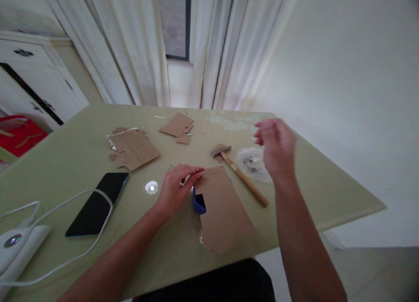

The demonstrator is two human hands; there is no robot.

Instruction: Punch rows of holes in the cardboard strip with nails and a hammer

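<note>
My left hand (178, 184) is closed in a pinch at the upper left corner of a brown cardboard piece (225, 214). Whatever lies between the thumb and finger is too small to make out. Rows of small holes run along the cardboard's top edge. Under its left side a dark blue object (198, 204) shows in a cut-out. My right hand (276, 142) is raised at the right, its fingers blurred by motion. Below and beside it lies a clear plastic bag (252, 162) with small dark pieces inside. Between the bag and the cardboard rests a hammer (244, 177) with a wooden handle.
At the left lie a black phone (98, 204), a white cable (73, 206) and a white power strip (19, 249). Torn cardboard with punched rows (135, 149) and smaller scraps (176, 125) lie farther back. Light reflects off the green tabletop (176, 258).
</note>
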